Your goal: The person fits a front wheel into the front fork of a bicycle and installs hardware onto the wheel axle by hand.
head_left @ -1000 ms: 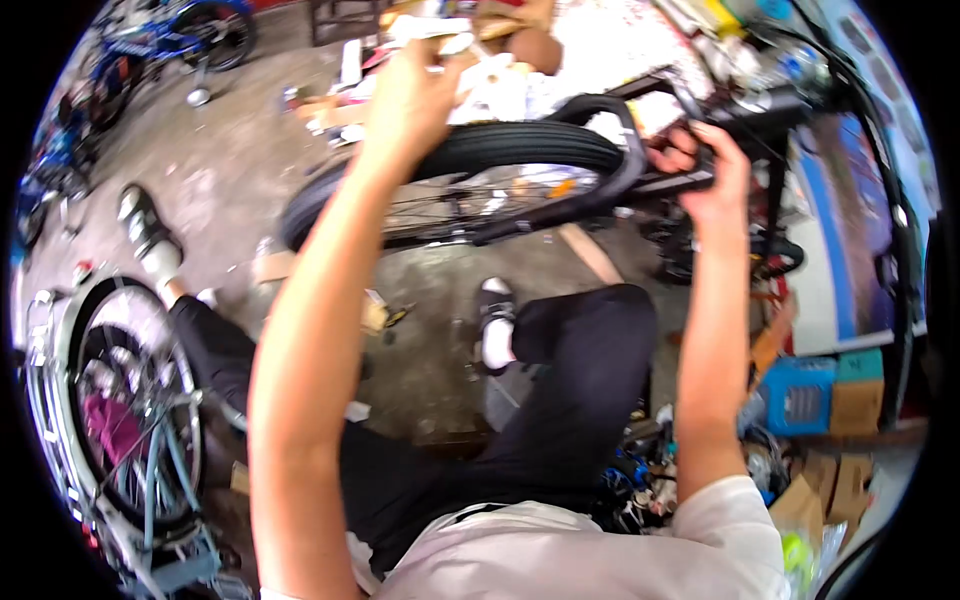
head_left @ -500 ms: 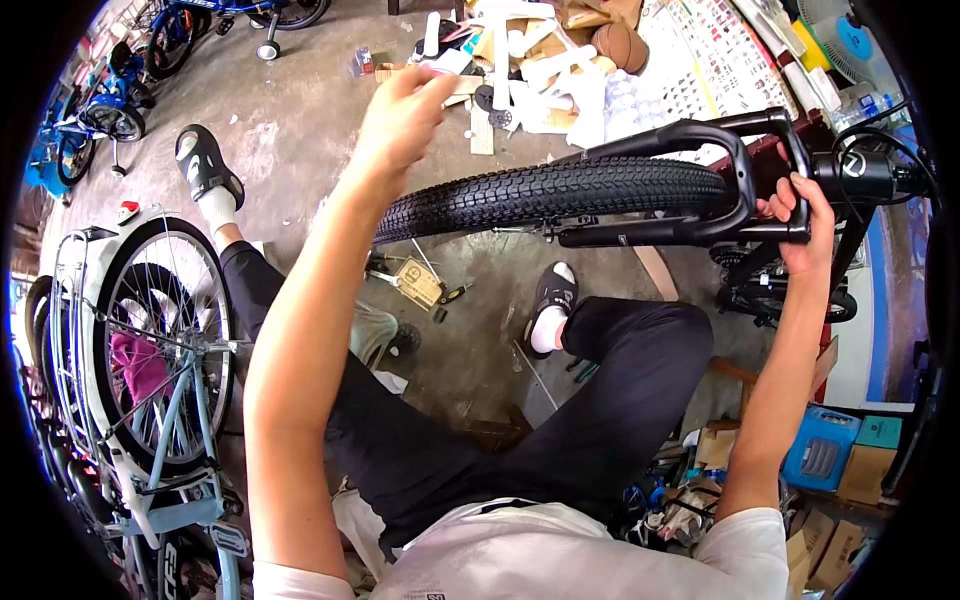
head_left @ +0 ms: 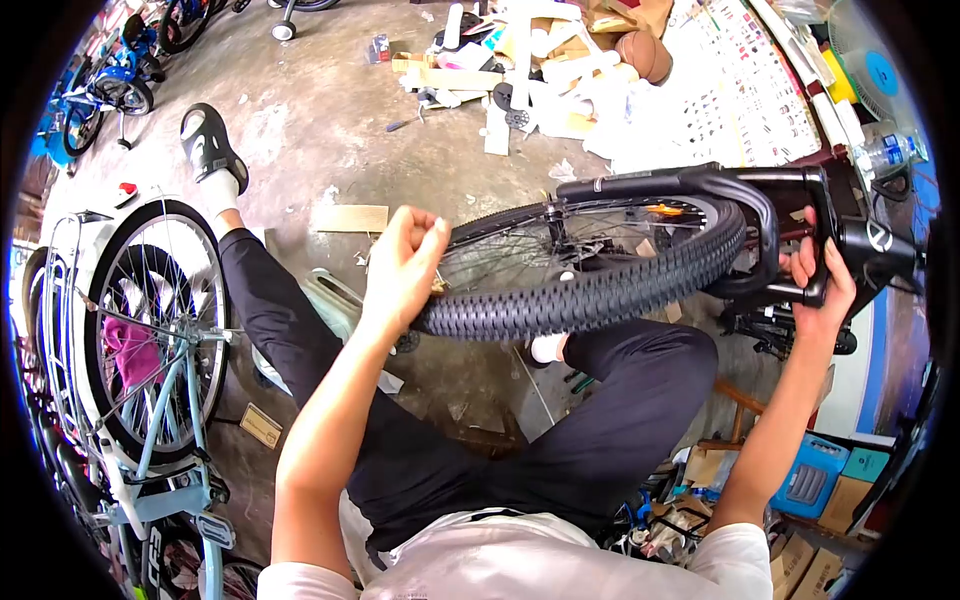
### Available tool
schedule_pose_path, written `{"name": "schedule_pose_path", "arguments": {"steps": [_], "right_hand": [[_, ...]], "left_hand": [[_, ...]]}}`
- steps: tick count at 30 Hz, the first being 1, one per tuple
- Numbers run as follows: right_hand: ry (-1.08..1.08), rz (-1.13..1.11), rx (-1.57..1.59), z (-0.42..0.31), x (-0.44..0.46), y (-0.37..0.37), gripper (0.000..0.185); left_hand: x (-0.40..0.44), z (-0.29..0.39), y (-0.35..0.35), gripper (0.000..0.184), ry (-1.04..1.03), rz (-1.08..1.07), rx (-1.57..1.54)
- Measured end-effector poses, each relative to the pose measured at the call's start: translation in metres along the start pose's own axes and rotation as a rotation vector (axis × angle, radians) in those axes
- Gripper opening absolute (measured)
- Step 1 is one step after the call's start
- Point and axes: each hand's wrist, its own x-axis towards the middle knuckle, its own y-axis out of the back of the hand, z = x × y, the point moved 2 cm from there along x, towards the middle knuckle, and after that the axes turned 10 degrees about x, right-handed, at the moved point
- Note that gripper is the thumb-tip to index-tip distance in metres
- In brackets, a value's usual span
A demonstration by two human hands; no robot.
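A black bicycle fork (head_left: pixel 740 185) lies sideways in front of me, with a spoked wheel and its knobbly black tyre (head_left: pixel 590 308) set between the legs. My right hand (head_left: pixel 822 275) is wrapped round the fork's crown end, beside the black head tube (head_left: pixel 872 243). At the wheel's left edge is my left hand (head_left: pixel 405 265), its fingers curled. It covers part of the tyre there, and what its fingers hold, if anything, is hidden. The wheel is tilted, so its spokes and hub show.
A light-blue bicycle (head_left: pixel 180 390) stands close on my left. Loose parts, cardboard and packaging (head_left: pixel 540 70) lie on the floor ahead, beside a printed sheet (head_left: pixel 740 90). A blue case (head_left: pixel 815 475) and boxes sit at lower right. Small blue bicycles (head_left: pixel 125 90) are at upper left.
The wheel and fork have tilted, and the wheel's open side now shows. My left hand has come down from above the tyre to its left edge. My right hand stays on the fork, slightly lower.
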Motion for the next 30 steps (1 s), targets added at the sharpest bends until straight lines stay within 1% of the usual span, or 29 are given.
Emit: {"name": "schedule_pose_path", "arguments": {"steps": [4,5,6,8,9,10,12,13,14,16,17,18,20,21,22,24,26,28,30], "right_hand": [[0.028,-0.012,-0.014,0.002,-0.014,-0.003,0.056],[0.030,-0.032,-0.013,0.003,-0.016,-0.001,0.056],[0.033,-0.053,-0.012,0.004,-0.018,0.002,0.057],[0.034,-0.084,-0.038,0.005,-0.022,0.009,0.059],[0.034,-0.083,-0.033,0.006,-0.026,0.009,0.059],[0.034,-0.081,-0.028,0.007,-0.029,0.010,0.059],[0.032,-0.086,-0.026,0.008,-0.034,0.008,0.058],[0.043,-0.084,-0.040,0.009,-0.037,0.007,0.058],[0.050,-0.080,-0.055,0.009,-0.038,0.006,0.057],[0.048,-0.072,-0.067,0.010,-0.038,0.007,0.057],[0.056,-0.064,-0.074,0.010,-0.039,0.008,0.057],[0.054,-0.062,-0.072,0.009,-0.040,0.009,0.057],[0.046,-0.081,-0.069,0.009,-0.040,0.012,0.058],[0.070,-0.110,-0.047,0.011,-0.040,0.020,0.053],[0.080,-0.093,-0.048,0.011,-0.039,0.024,0.054],[0.082,-0.099,-0.033,0.012,-0.039,0.029,0.054],[0.053,-0.143,0.018,0.011,-0.039,0.035,0.053],[0.070,-0.129,0.005,0.011,-0.039,0.040,0.054],[0.063,-0.131,-0.015,0.009,-0.038,0.042,0.054]], "left_hand": [[-0.026,0.002,-0.004,0.023,0.070,-0.027,-0.028],[-0.030,0.005,-0.005,0.017,0.134,-0.096,-0.057],[-0.032,0.000,-0.006,0.017,0.136,-0.090,-0.060],[-0.031,-0.010,-0.010,0.015,0.153,-0.160,-0.213],[-0.034,0.000,-0.005,0.016,0.247,-0.225,-0.305],[-0.032,-0.003,-0.001,0.016,0.247,-0.220,-0.307],[-0.027,-0.014,0.006,0.020,0.465,-0.329,-0.726],[-0.021,-0.021,0.007,0.022,0.509,-0.251,-0.656],[-0.014,-0.033,0.006,0.021,0.507,-0.171,-0.661],[0.002,-0.039,0.008,0.021,0.603,-0.077,-0.779],[0.009,-0.052,0.011,0.020,0.642,-0.103,-0.849],[0.013,-0.054,0.009,0.020,0.643,-0.103,-0.846],[0.018,-0.059,0.009,0.021,0.727,-0.046,-1.008],[0.021,-0.067,0.010,0.021,0.694,-0.052,-1.075],[0.025,-0.072,0.009,0.023,0.668,-0.040,-1.137],[0.026,-0.079,0.008,0.023,0.630,-0.038,-1.131],[0.026,-0.085,0.004,0.024,0.696,-0.041,-1.125],[0.027,-0.088,0.005,0.024,0.716,-0.044,-1.125],[0.026,-0.088,0.004,0.025,0.727,-0.034,-0.984]]}}
